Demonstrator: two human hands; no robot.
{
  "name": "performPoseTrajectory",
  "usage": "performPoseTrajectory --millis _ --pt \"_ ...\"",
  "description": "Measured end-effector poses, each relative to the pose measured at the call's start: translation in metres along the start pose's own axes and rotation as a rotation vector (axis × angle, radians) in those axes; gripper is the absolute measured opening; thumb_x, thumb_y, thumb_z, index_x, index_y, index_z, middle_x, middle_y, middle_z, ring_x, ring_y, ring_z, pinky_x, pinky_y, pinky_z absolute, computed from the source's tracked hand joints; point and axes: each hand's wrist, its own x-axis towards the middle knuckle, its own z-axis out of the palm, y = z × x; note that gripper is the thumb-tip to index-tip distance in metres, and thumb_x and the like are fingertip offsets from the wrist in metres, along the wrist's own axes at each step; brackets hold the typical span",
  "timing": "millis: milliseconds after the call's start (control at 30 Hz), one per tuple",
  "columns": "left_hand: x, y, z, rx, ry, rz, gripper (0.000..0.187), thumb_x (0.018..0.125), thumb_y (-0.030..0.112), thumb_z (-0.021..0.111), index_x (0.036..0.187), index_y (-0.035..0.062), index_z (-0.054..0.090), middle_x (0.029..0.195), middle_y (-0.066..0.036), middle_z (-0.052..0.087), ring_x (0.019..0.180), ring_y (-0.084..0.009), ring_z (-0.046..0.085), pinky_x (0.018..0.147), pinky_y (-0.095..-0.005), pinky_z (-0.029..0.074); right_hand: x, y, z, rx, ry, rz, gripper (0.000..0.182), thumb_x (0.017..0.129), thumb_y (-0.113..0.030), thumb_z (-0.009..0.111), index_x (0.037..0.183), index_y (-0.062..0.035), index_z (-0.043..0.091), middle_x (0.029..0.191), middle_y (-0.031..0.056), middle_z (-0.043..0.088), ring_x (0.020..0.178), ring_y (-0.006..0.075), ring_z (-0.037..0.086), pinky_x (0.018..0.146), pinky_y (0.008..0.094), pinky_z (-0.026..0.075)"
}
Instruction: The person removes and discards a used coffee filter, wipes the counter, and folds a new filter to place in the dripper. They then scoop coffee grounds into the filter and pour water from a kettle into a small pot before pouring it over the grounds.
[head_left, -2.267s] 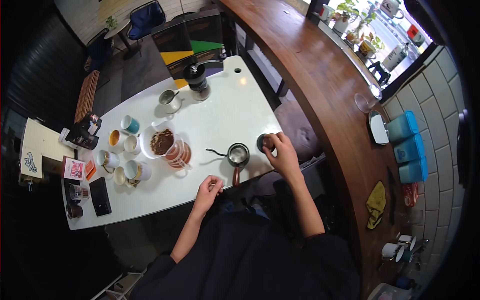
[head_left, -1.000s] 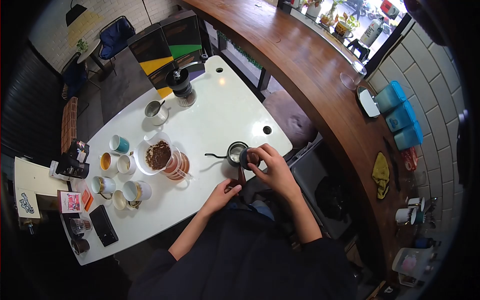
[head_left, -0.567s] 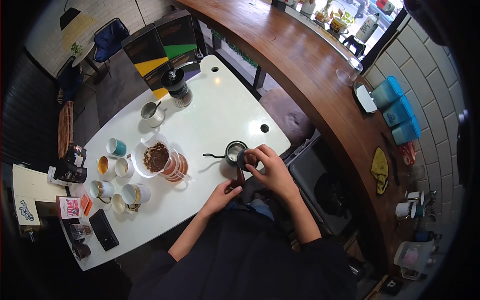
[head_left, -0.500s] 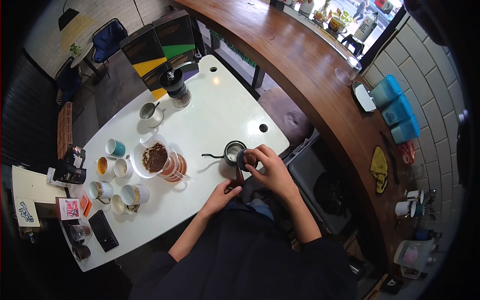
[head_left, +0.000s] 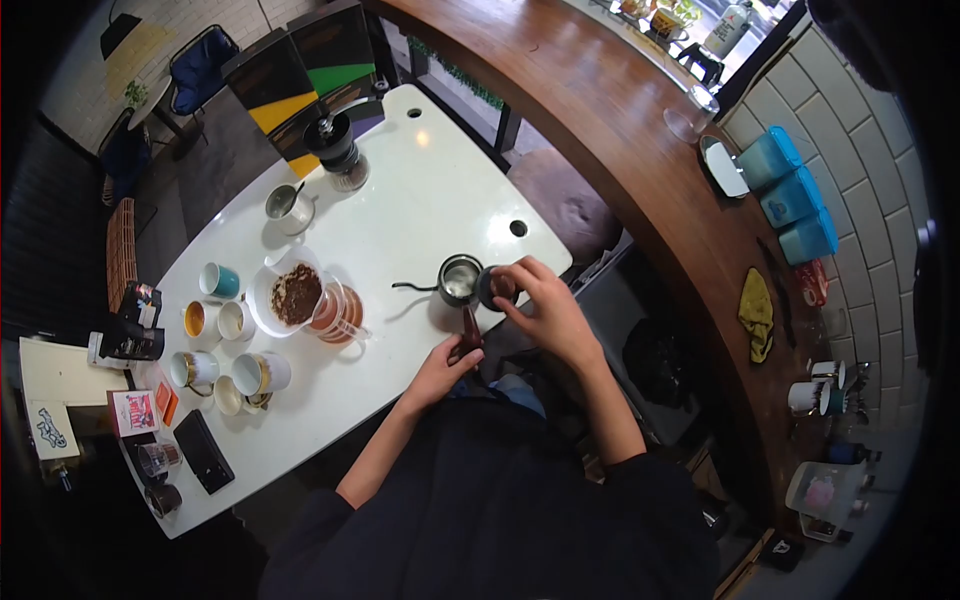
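Observation:
A small dark kettle [head_left: 459, 279] with a thin spout pointing left stands at the white table's near right edge, its top open and something pale inside. My left hand [head_left: 447, 368] is closed around its reddish-brown handle [head_left: 470, 330]. Just right of the kettle, my right hand [head_left: 540, 304] holds the round dark lid [head_left: 494, 289] by thumb and fingers, tilted beside the rim. Further left, a white dripper [head_left: 268, 300] holds brown coffee grounds [head_left: 297, 295] and sits on a glass server [head_left: 340, 313] with reddish-brown liquid.
Several cups, including a teal one [head_left: 220, 280], stand on the white table's left side near a black phone [head_left: 204, 451]. A hand grinder [head_left: 335, 145] and a white cup with a spoon [head_left: 289, 208] are further back. A wooden counter [head_left: 600, 130] curves along the right.
The view has shifted slightly, so the table items appear a little higher and to the left. Both hands keep their holds on the handle and lid.

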Motion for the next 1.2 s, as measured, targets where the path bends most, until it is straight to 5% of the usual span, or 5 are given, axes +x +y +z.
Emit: performPoseTrajectory --millis 1200 --pt "-0.006 0.001 -0.017 -0.077 0.062 0.058 0.036 0.101 0.027 0.066 0.123 -0.0008 0.06 0.099 -0.003 0.064 0.086 -0.008 0.058 0.081 -0.0246 0.049 0.051 0.013 0.052 -0.329 -0.196 -0.086 0.032 0.083 -0.012 0.074 0.115 -0.009 0.067 0.103 0.009 0.064 0.102 0.0302 0.061 0.09 0.0413 0.05"
